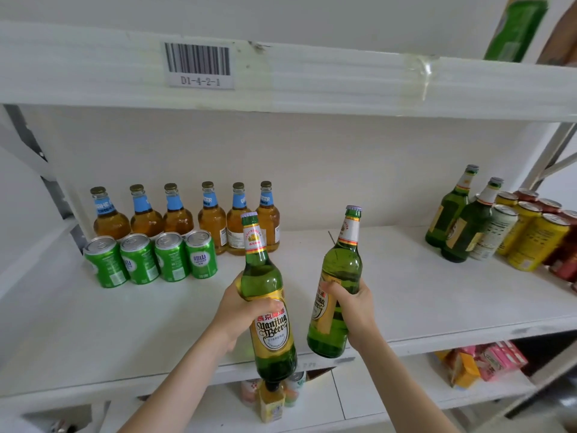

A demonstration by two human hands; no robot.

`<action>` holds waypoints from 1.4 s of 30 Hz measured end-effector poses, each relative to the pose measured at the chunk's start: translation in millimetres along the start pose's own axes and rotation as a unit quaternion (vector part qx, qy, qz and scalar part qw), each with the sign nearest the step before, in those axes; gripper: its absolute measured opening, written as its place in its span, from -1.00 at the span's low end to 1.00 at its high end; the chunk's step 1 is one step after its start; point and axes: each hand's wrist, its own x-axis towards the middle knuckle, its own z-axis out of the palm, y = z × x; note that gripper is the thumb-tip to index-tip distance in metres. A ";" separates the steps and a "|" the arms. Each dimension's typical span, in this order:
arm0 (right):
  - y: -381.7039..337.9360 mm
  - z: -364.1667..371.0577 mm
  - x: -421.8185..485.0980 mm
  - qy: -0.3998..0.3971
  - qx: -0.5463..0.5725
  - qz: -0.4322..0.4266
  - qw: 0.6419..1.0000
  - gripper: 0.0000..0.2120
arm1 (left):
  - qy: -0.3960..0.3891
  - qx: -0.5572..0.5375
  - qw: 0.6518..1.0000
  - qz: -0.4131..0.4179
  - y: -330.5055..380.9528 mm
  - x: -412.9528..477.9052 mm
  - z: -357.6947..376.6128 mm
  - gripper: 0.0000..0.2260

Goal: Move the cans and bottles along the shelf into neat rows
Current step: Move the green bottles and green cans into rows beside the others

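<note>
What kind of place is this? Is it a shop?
Probably a shop stockroom or warehouse: the white shelving carries a barcode label, with amber bottles and green cans lined up in rows.

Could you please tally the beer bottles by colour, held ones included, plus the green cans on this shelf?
Amber bottles: 6
Green bottles: 4 (2 held, 2 standing at right)
Green cans: 4
Total: 14
</note>
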 end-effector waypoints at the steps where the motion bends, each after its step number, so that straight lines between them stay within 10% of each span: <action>1: -2.3 -8.6 -1.9 -0.002 -0.002 0.001 1.000 -0.66 | 0.001 0.000 1.000 0.000 -1.4 -3.5 8.9 -0.37; 42: -47.3 -341.8 94.3 0.022 -0.030 0.028 0.999 -0.58 | -0.055 0.069 0.996 0.007 15.2 89.5 354.6 -0.43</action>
